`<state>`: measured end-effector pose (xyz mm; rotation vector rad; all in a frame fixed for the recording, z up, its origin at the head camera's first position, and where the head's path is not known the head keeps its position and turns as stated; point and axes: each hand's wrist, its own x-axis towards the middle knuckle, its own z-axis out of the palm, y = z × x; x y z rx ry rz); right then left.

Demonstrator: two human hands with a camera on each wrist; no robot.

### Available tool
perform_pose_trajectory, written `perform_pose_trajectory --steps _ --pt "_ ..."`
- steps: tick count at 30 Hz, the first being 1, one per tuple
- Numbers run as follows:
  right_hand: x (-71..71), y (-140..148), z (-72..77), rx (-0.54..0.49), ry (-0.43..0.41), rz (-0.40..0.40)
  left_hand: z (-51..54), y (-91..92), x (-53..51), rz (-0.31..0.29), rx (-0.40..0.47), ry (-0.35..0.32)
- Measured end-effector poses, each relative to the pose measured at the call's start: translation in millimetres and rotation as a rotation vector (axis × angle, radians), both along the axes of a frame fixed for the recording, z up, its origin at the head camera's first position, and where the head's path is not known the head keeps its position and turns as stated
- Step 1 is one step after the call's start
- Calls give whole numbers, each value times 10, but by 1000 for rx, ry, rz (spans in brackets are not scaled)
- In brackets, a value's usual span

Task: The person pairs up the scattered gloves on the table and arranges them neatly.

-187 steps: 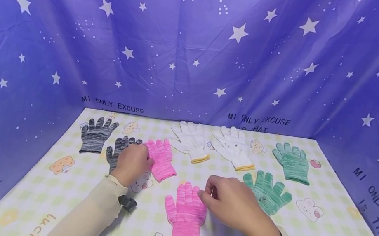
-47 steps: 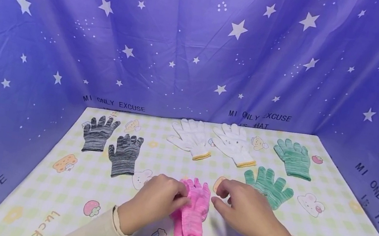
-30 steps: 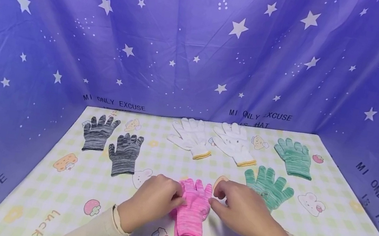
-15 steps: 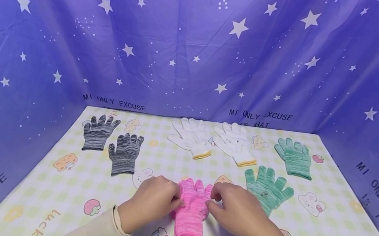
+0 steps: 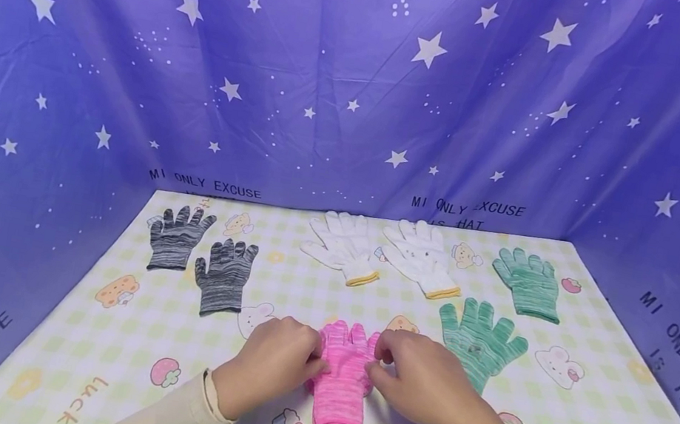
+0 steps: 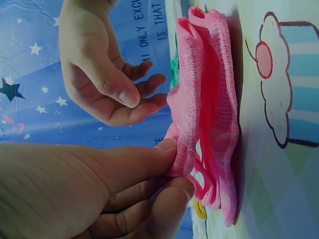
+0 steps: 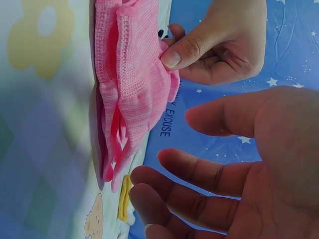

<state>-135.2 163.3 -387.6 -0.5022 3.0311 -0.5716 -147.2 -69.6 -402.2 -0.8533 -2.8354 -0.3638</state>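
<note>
Two pink knit gloves lie stacked in front of me, cuffs toward me. My left hand [image 5: 271, 359] pinches the left edge of the upper pink glove [image 5: 340, 392] between thumb and index finger. A gap shows between it and the lower pink glove [image 6: 225, 94] in the left wrist view. On the other side, my right hand [image 5: 429, 381] hovers close to the glove's right edge. The right wrist view shows its thumb and fingers [image 7: 199, 199] loosely bent and apart, with nothing between them.
Two black-grey gloves [image 5: 178, 241] lie at the left. Two white gloves [image 5: 341, 246] with yellow hems are at the back. A green glove [image 5: 480, 340] lies beyond my right hand, another green glove [image 5: 529, 285] behind it. A checked cloth [image 5: 107, 353] covers the table.
Earlier, the second pink glove lay by the black-grey ones; it now lies over the nearer one. Lately it has straightened onto the lower glove, and my right hand has moved slightly left toward it.
</note>
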Motion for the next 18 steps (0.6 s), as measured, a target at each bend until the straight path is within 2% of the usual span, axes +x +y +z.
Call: perform_pose_trajectory --steps 10,18 --pt "4 -21 -4 2 -22 0 46 -52 2 3 10 -8" --pt "3 -13 3 9 -35 -3 120 -231 -24 31 15 -15"
